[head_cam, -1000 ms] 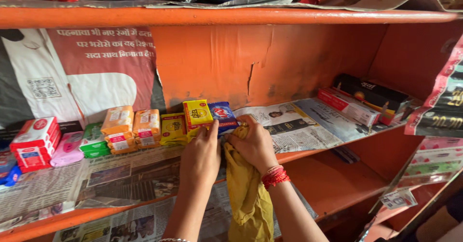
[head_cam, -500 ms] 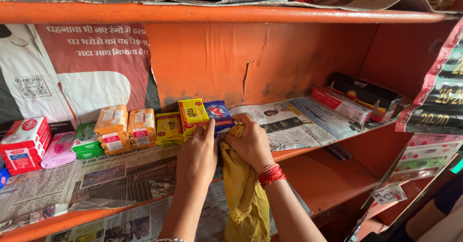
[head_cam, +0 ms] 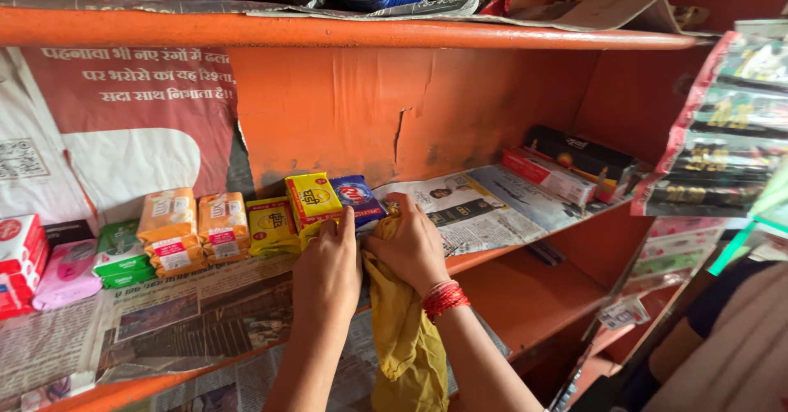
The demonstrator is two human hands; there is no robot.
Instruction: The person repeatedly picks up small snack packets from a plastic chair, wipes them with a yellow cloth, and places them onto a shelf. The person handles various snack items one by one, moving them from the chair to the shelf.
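My left hand (head_cam: pixel 327 271) rests on the orange shelf (head_cam: pixel 492 256), fingers touching a yellow soap packet (head_cam: pixel 312 201). My right hand (head_cam: pixel 408 248), with a red thread on its wrist, presses beside it and grips a yellow cloth (head_cam: pixel 404 338) that hangs down over the shelf edge. A blue packet (head_cam: pixel 355 198) leans right behind both hands. To the left stand another yellow packet (head_cam: pixel 272 226) and two orange soap stacks (head_cam: pixel 195 229). Newspaper (head_cam: pixel 189 313) lines the shelf under everything.
Green and pink packets (head_cam: pixel 119 252) and red-white boxes (head_cam: pixel 20 256) sit at far left. Red and black boxes (head_cam: pixel 570 170) lie at the back right. Sachet strips (head_cam: pixel 722 125) hang at the right. A poster (head_cam: pixel 107 125) covers the back wall. An upper shelf (head_cam: pixel 345 30) holds goods.
Both hands stay at the same packets; the yellow packet under my left hand has shifted slightly. The view has moved a little to the right.
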